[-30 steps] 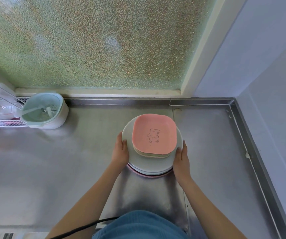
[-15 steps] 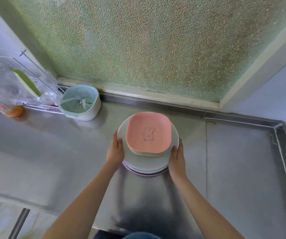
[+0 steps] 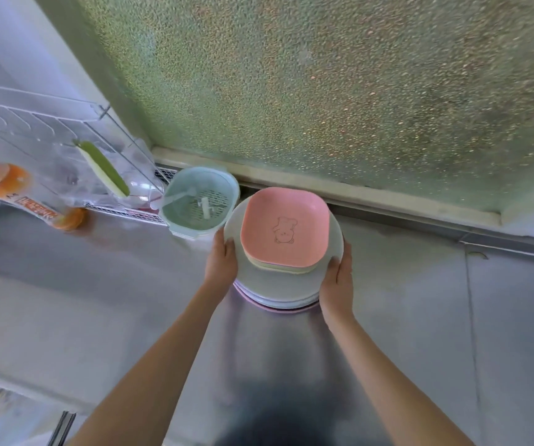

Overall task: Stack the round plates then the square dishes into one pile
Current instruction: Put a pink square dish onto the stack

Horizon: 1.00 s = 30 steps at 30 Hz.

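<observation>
One pile holds all the dishes. Several round plates (image 3: 269,284), white on top with a pink rim at the bottom, carry the square dishes. The top square dish (image 3: 285,226) is pink with a small bear drawing, and a pale cream one shows under its edge. My left hand (image 3: 222,259) grips the pile's left rim and my right hand (image 3: 338,280) grips its right rim. Whether the pile rests on the steel counter (image 3: 98,300) or hangs just above it cannot be told.
A pale green strainer basket (image 3: 199,202) stands just left of the pile, nearly touching it. A wire rack (image 3: 50,130) with a green item and an orange-capped bottle (image 3: 30,201) sits at far left. A frosted window (image 3: 323,91) rises right behind the counter.
The pile, held by both hands, has moved left along the counter toward the green strainer basket. The view has swung left, bringing the rack and bottle into sight.
</observation>
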Tool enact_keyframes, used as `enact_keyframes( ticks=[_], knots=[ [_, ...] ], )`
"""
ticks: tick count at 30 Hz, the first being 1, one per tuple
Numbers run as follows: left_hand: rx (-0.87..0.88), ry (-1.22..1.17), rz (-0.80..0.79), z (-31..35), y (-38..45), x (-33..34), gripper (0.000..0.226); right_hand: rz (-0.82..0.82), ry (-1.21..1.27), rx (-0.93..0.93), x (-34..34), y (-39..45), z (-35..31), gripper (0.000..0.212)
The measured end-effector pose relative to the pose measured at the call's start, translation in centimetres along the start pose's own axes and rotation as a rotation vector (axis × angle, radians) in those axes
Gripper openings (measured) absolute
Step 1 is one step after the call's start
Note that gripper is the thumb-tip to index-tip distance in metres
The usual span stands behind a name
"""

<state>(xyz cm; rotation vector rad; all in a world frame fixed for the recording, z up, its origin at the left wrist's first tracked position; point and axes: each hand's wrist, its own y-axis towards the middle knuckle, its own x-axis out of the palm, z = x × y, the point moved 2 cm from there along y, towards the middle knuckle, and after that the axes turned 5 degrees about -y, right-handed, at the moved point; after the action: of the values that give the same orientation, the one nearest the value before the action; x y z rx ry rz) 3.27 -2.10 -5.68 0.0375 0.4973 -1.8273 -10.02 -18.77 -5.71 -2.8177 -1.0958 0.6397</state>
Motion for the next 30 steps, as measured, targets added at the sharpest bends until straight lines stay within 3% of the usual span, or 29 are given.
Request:
enact_keyframes(
  ticks=[16,22,27,30],
  knots=[
    [0.032,0.048,-0.077,0.0,-0.8,-0.3,0.046,0.017,-0.092,0.148,-0.2,-0.2,-0.5,0.046],
    [0.098,0.011,0.151,1.2,-6.0,-0.1,0.05,0.134,0.034,0.067,-1.1,2.0,-4.5,0.046],
    [0.158,-0.054,-0.098,3.3,-8.4,2.8,0.075,-0.084,0.006,-0.047,0.7,4.3,-8.5,0.044],
    [0.155,-0.104,-0.111,3.7,-7.5,3.0,0.071,-0.061,0.002,-0.021,1.4,3.7,-8.5,0.039]
  ],
)
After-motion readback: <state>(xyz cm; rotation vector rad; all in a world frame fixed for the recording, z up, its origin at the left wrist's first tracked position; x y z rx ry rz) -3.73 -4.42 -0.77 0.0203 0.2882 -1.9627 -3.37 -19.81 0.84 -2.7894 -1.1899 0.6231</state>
